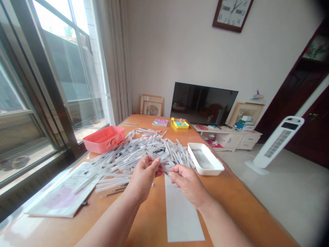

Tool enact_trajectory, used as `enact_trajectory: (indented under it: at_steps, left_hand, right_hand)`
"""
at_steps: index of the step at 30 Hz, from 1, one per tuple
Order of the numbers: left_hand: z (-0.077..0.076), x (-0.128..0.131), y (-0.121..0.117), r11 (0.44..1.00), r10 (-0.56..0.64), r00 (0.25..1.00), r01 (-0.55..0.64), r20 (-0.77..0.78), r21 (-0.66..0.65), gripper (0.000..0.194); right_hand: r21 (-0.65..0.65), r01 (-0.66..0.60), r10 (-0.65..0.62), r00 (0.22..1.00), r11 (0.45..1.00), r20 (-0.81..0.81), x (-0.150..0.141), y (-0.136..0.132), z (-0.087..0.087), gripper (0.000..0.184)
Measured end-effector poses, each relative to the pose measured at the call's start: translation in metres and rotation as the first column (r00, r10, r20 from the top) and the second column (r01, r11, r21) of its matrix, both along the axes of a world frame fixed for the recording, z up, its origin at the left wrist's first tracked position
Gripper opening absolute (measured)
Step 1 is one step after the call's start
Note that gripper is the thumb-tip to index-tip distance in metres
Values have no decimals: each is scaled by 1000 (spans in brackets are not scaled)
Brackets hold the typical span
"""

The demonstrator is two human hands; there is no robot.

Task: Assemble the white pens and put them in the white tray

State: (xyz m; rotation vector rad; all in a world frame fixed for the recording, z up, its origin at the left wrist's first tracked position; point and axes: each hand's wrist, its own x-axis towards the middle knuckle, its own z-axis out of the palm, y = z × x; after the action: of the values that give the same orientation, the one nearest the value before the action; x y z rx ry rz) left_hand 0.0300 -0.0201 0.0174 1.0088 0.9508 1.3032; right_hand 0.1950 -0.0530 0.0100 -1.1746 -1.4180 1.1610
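My left hand [144, 175] and my right hand [187, 181] meet over the wooden table [239, 206], both pinched on one white pen [161, 165] held between them. Just behind the hands lies a big heap of white pens [144, 151] with dark tips. A white tray [205, 158] with several thin refills in it sits to the right of the heap, close to my right hand. A pink tray [104, 139] stands at the left edge of the heap.
A white paper strip [181, 212] lies under my hands. A printed sheet [64, 192] lies at the left. A book [159, 122] and a yellow box [180, 124] sit at the table's far end. Beyond are a TV [203, 103] and a fan [277, 142].
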Motion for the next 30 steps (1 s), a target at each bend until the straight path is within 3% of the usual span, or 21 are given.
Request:
enact_trajectory:
  at_steps: [14,18,30]
  left_hand:
    - [6,3,-6,999,-8,1000,9,-16,53,34]
    - [7,3,-7,999,-25,999,24,47,21,36]
    - [0,2,0,1000,-14,999,13,50,19,36]
  right_hand:
    - [61,-34,33,999,998,18,3,-3,4,21]
    - [76,-34,34,999,996,8,3,-4,4,22]
    - [51,-20,20,1000,998,9,2,4,1,24]
